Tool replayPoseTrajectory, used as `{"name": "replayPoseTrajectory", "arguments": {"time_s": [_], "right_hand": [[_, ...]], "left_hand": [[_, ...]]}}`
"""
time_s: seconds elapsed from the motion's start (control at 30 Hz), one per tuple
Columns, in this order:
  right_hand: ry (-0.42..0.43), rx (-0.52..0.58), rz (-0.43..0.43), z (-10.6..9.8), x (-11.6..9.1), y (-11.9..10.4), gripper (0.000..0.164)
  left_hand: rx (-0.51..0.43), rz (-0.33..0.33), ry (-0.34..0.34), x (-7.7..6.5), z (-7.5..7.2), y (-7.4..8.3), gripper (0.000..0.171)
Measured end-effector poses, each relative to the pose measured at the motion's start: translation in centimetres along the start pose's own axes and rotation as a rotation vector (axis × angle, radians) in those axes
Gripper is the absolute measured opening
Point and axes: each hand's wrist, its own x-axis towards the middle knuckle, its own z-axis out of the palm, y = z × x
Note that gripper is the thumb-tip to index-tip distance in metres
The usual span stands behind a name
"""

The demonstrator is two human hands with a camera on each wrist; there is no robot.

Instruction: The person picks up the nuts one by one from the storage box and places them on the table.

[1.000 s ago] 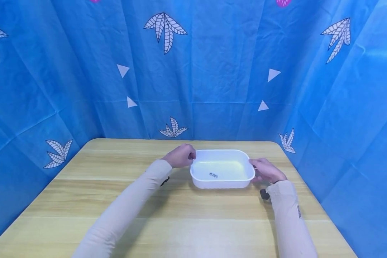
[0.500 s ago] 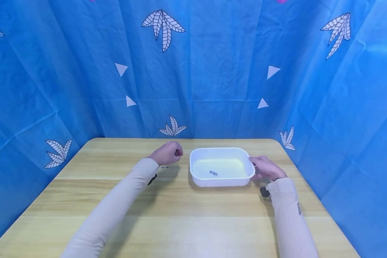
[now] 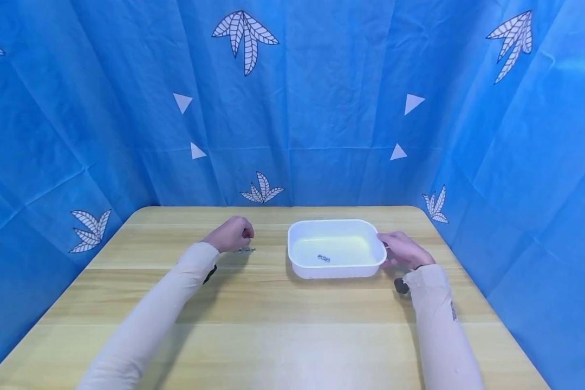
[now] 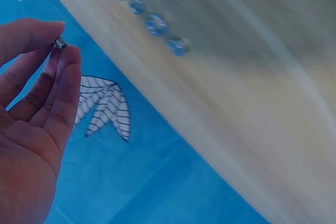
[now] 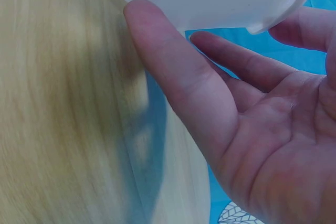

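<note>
Left hand (image 4: pixel 31 135) pinches a small silvery piece (image 4: pixel 60 43); right hand (image 5: pixel 268 129) grips, seemingly steadying, an oblong white plastic basin (image 3: pixel 336 272).

Desk (image 3: pixel 283 325): one. White basin (image 3: pixel 341 272): one. Left hand (image 3: pixel 228 235): one. Right hand (image 3: pixel 404 251): one. Clear beads (image 4: pixel 156 24), upper part of the left wrist frame: four. Pinched piece (image 4: pixel 60 43): one. Basin pieces (image 3: pixel 324 258): count unclear.

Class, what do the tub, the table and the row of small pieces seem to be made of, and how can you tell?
Tub: probably plastic; smooth, white, with a rounded, moulded-looking rim.
Table: wood or wood-look laminate; pale grain, light sheen.
Small pieces: glass, clear plastic or polished metal; they glint, but blur leaves it open.
</note>
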Motion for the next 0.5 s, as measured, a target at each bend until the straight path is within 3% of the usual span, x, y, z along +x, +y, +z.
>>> {"name": "replayPoseTrajectory", "arguments": {"time_s": [0.23,0.5], "right_hand": [[-0.017,0.007,0.011,0.3,-0.2,0.2,0.053],[-0.015,0.008,0.023,0.0,-0.1,-0.2,0.054]], "left_hand": [[0.017,-0.042,-0.008,-1.5,1.2,-2.8,0.013],[-0.013,-0.105,-0.003,-2.6,1.5,-4.4,0.008]]}}
